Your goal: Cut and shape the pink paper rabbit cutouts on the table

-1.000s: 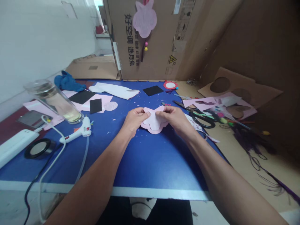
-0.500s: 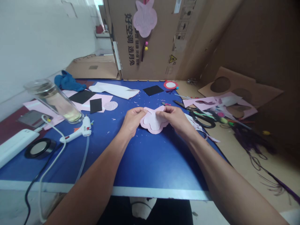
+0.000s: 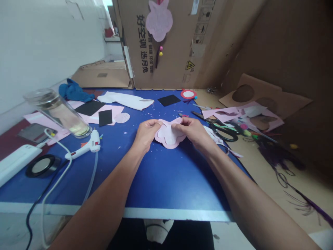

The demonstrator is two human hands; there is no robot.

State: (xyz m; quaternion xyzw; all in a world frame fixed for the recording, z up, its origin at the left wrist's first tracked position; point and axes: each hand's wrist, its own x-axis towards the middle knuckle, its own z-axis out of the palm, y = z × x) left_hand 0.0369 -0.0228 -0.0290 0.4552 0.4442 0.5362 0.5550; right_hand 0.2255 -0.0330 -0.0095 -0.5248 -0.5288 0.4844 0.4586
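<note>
Head view, from the left: a black tape roll (image 3: 41, 166), a glass jar (image 3: 58, 113) and a white glue gun (image 3: 85, 147) sit on the blue surface (image 3: 166, 180). Near the middle, the left hand (image 3: 146, 133) pinches the left edge of the pink felt piece (image 3: 169, 136), which lies on the surface between both hands. The right hand (image 3: 194, 133) pinches its upper right edge. The scissors (image 3: 221, 128) lie just beyond.

We count two hands, a left hand (image 3: 146, 134) and a right hand (image 3: 192, 132); two pink cutouts (image 3: 169, 138) (image 3: 159, 20); three black sheets (image 3: 90, 107) (image 3: 105, 117) (image 3: 169, 100); one glue gun (image 3: 85, 147), one glass bottle (image 3: 59, 113), one pair of scissors (image 3: 223, 131).
</note>
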